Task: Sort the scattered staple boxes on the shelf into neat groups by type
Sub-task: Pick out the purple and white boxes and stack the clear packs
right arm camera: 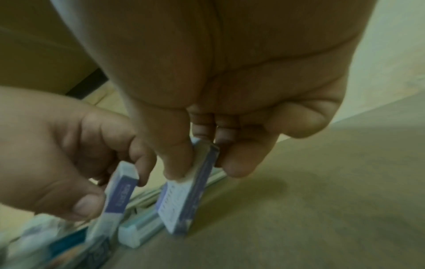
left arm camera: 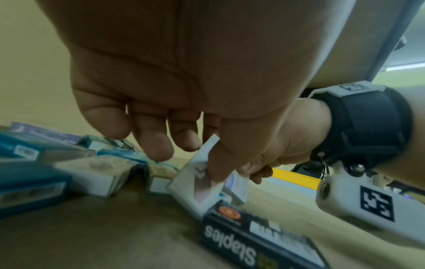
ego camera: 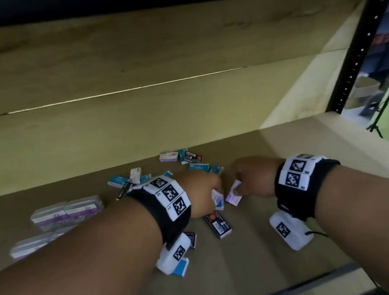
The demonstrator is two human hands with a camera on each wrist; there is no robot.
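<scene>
Boxes lie scattered over the middle of the shelf (ego camera: 265, 237), and each hand holds one. The left hand (ego camera: 201, 191) pinches a white-and-purple box (ego camera: 217, 199) between thumb and curled fingers; the right hand (ego camera: 251, 176) pinches a second purple box (ego camera: 234, 195) the same way, its lower end close to or on the board. The two held boxes sit just beside each other. Toward the shelf's left side stand four purple packs (ego camera: 66, 212) in clear wrap, grouped two by two, the nearer pair partly hidden behind the left forearm. Near the back edge are about five blue boxes (ego camera: 198, 166), one loose purple box (ego camera: 169, 156) and one dark box (ego camera: 192, 157); blur keeps the blue count uncertain. A second dark box (ego camera: 217, 222), marked "Staples" in the left wrist view, lies just below the left hand. Under the left wrist, another blue box (ego camera: 182, 268) and a small dark one (ego camera: 191, 238) peek out from behind the white wrist camera (ego camera: 172, 254). At the shelf's right end a black upright (ego camera: 360, 46) with holes borders the opening, with a tripod (ego camera: 383, 104) beyond it.
</scene>
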